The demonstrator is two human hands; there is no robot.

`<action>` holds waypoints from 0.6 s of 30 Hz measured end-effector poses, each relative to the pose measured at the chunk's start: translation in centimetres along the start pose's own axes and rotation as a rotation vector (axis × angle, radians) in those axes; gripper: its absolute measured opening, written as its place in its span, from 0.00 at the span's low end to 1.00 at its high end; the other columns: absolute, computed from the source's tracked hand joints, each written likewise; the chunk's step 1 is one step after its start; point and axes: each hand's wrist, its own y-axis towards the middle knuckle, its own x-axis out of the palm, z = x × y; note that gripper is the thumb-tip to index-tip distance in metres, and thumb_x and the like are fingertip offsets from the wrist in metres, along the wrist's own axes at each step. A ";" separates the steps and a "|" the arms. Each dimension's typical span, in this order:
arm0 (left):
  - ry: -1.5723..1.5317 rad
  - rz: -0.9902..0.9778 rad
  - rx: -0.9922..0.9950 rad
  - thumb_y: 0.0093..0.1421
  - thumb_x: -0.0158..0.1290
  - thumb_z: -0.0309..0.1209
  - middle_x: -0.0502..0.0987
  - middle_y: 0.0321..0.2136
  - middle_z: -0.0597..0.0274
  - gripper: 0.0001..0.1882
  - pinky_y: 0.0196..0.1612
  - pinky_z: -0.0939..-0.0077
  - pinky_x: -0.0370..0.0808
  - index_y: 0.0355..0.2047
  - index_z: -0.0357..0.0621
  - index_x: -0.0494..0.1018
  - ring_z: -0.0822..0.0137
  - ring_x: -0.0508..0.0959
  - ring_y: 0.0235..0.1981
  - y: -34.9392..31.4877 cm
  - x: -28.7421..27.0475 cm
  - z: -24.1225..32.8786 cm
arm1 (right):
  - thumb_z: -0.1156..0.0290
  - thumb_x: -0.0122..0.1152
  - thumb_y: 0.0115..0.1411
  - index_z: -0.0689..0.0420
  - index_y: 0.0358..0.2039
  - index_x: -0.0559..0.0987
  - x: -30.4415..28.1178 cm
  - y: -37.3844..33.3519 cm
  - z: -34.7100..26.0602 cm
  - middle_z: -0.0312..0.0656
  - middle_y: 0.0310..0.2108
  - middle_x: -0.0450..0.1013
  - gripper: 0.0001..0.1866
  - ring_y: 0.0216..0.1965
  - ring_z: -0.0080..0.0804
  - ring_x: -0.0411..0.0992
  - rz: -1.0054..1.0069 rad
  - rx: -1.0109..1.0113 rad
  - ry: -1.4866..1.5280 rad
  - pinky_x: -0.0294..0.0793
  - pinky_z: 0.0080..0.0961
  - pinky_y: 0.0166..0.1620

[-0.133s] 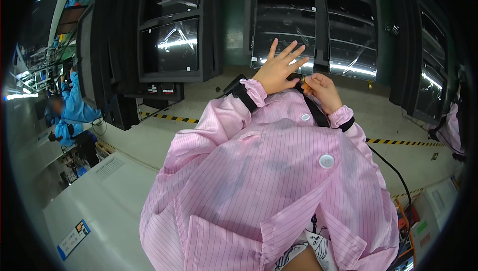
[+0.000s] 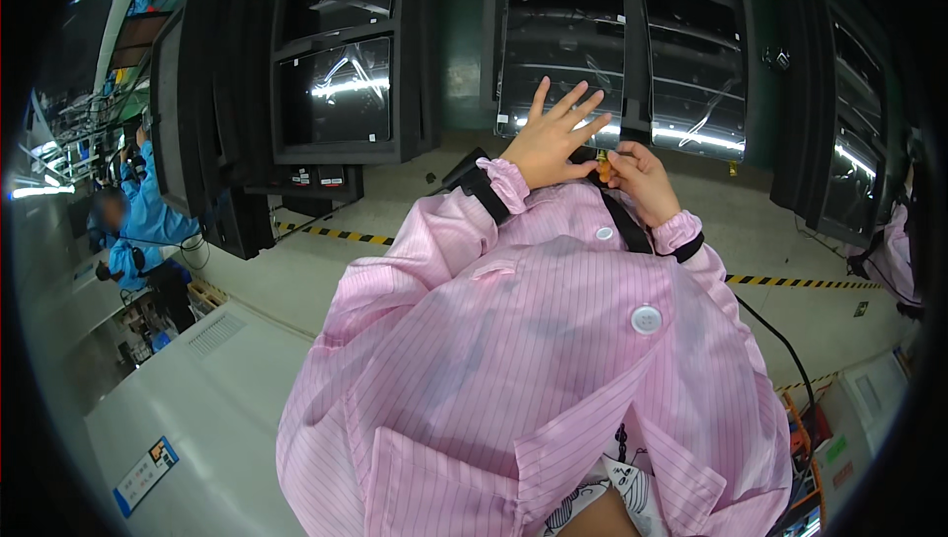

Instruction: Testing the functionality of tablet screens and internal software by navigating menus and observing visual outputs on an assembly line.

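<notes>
A black glossy display panel (image 2: 568, 34) lies in a dark foam tray (image 2: 637, 43) in front of me. My left hand (image 2: 555, 140) rests over its lower left edge, fingers spread, holding nothing. At the panel's lower right corner, my right hand (image 2: 640, 180) pinches a small orange flex cable (image 2: 603, 170) between thumb and fingers. A second panel (image 2: 696, 63) sits beside it in the same tray, with a similar yellow tab (image 2: 733, 169) hanging off its lower edge.
More dark trays with panels stand at left (image 2: 336, 93) and right (image 2: 854, 132). A grey cabinet (image 2: 197, 389) is at the lower left. Yellow-black tape (image 2: 341, 233) marks the floor. A black cable (image 2: 790, 345) runs down at right. A person in blue (image 2: 148, 206) works at far left.
My right fingers have shifted very slightly, and more of the orange flex cable shows. My left hand stays spread in the same place.
</notes>
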 end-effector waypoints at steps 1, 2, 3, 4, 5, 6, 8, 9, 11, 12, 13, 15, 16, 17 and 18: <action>0.023 0.038 0.009 0.50 0.60 0.47 0.61 0.62 0.60 0.32 0.64 0.36 0.40 0.56 0.55 0.68 0.57 0.55 0.66 0.0 0.3 0.0 | 0.71 0.56 0.62 0.64 0.38 0.75 0.1 -0.5 -0.5 0.39 0.26 0.75 0.09 0.26 0.20 0.72 0.036 -0.073 -0.098 0.70 0.15 0.29; 0.023 0.038 0.008 0.50 0.60 0.47 0.61 0.62 0.60 0.32 0.64 0.36 0.40 0.56 0.55 0.68 0.57 0.55 0.66 0.0 0.5 0.0 | 0.72 0.57 0.62 0.65 0.40 0.75 0.1 -0.7 -0.7 0.40 0.27 0.76 0.10 0.27 0.21 0.73 0.074 -0.146 -0.194 0.71 0.15 0.30; 0.061 0.036 0.018 0.50 0.59 0.46 0.62 0.62 0.59 0.31 0.64 0.35 0.41 0.55 0.54 0.69 0.56 0.55 0.66 0.1 0.7 0.0 | 0.72 0.57 0.62 0.65 0.40 0.75 -0.3 -0.5 -0.6 0.40 0.27 0.76 0.10 0.27 0.21 0.73 0.074 -0.145 -0.194 0.71 0.15 0.30; 0.099 0.033 0.027 0.51 0.59 0.45 0.62 0.61 0.57 0.30 0.63 0.34 0.43 0.54 0.53 0.70 0.55 0.56 0.65 0.1 0.9 0.0 | 0.73 0.56 0.62 0.67 0.41 0.74 -0.8 -0.1 -0.2 0.41 0.28 0.76 0.11 0.27 0.21 0.73 0.042 -0.187 -0.218 0.71 0.15 0.30; 0.099 0.033 0.025 0.51 0.59 0.45 0.62 0.61 0.57 0.30 0.63 0.34 0.43 0.54 0.53 0.70 0.55 0.56 0.65 0.1 1.4 -0.1 | 0.74 0.56 0.62 0.68 0.42 0.74 -1.1 0.1 0.1 0.42 0.29 0.77 0.12 0.27 0.22 0.74 0.009 -0.228 -0.242 0.72 0.15 0.30; 0.164 0.057 0.057 0.51 0.58 0.44 0.62 0.61 0.56 0.30 0.63 0.34 0.43 0.54 0.52 0.70 0.54 0.56 0.65 0.1 2.0 -0.5 | 0.74 0.56 0.62 0.68 0.42 0.74 -1.1 0.2 0.4 0.42 0.29 0.77 0.12 0.27 0.22 0.74 0.007 -0.226 -0.242 0.72 0.15 0.30; 0.227 0.078 0.092 0.52 0.58 0.44 0.63 0.61 0.55 0.29 0.63 0.33 0.44 0.54 0.51 0.70 0.53 0.56 0.65 0.1 2.5 -0.6 | 0.74 0.57 0.61 0.68 0.41 0.76 -1.1 0.1 0.9 0.42 0.28 0.77 0.11 0.26 0.22 0.75 0.061 -0.269 -0.324 0.73 0.16 0.30; 0.225 0.093 0.091 0.52 0.58 0.43 0.63 0.60 0.54 0.29 0.63 0.33 0.44 0.54 0.50 0.69 0.52 0.56 0.65 0.0 2.5 -0.5 | 0.74 0.57 0.61 0.68 0.41 0.76 -1.0 -0.1 0.9 0.42 0.28 0.77 0.11 0.26 0.22 0.75 0.063 -0.268 -0.322 0.73 0.16 0.30; 0.220 0.104 0.092 0.52 0.58 0.42 0.63 0.60 0.53 0.29 0.63 0.33 0.45 0.54 0.50 0.69 0.51 0.56 0.65 0.0 2.5 -0.5 | 0.74 0.58 0.60 0.68 0.38 0.77 -0.4 -0.5 0.8 0.40 0.27 0.77 0.10 0.26 0.22 0.75 0.124 -0.372 -0.468 0.74 0.18 0.30; 0.216 0.092 0.095 0.51 0.58 0.41 0.63 0.60 0.53 0.29 0.63 0.33 0.44 0.54 0.50 0.69 0.51 0.56 0.65 0.0 2.3 -0.6 | 0.74 0.58 0.60 0.68 0.38 0.77 -0.2 -0.5 0.6 0.40 0.27 0.77 0.10 0.26 0.22 0.75 0.128 -0.370 -0.466 0.74 0.18 0.30; 0.211 0.079 0.098 0.51 0.59 0.41 0.63 0.60 0.53 0.30 0.63 0.32 0.44 0.55 0.50 0.69 0.51 0.56 0.65 0.0 2.2 -0.7 | 0.74 0.59 0.59 0.68 0.38 0.77 -0.1 -0.4 0.3 0.42 0.26 0.77 0.10 0.26 0.24 0.76 0.148 -0.411 -0.569 0.75 0.19 0.30; 0.189 0.088 0.089 0.50 0.59 0.39 0.63 0.60 0.55 0.30 0.63 0.33 0.44 0.55 0.51 0.69 0.52 0.56 0.65 0.0 2.3 -0.5 | 0.74 0.60 0.58 0.67 0.38 0.78 0.2 -0.3 -0.1 0.43 0.25 0.77 0.10 0.25 0.26 0.76 0.164 -0.454 -0.670 0.75 0.20 0.29; 0.166 0.098 0.080 0.50 0.60 0.38 0.64 0.60 0.56 0.30 0.63 0.33 0.43 0.55 0.52 0.69 0.53 0.57 0.65 -0.1 2.3 -0.5 | 0.74 0.61 0.57 0.67 0.36 0.77 0.3 -0.4 -0.1 0.45 0.24 0.77 0.10 0.24 0.30 0.77 0.188 -0.550 -0.798 0.75 0.23 0.29; 0.166 0.096 0.080 0.50 0.60 0.38 0.64 0.60 0.56 0.30 0.63 0.33 0.43 0.55 0.52 0.69 0.53 0.57 0.65 -0.2 2.2 -0.4 | 0.74 0.62 0.55 0.67 0.35 0.77 0.3 -0.5 -0.1 0.47 0.23 0.76 0.10 0.24 0.35 0.77 0.213 -0.645 -0.927 0.75 0.25 0.28; 0.106 0.112 0.059 0.50 0.59 0.37 0.64 0.60 0.57 0.29 0.63 0.34 0.43 0.54 0.52 0.70 0.55 0.57 0.65 -0.2 1.9 -0.3 | 0.74 0.62 0.55 0.67 0.35 0.77 0.2 -0.5 -0.1 0.47 0.23 0.76 0.10 0.24 0.35 0.77 0.214 -0.642 -0.925 0.75 0.25 0.28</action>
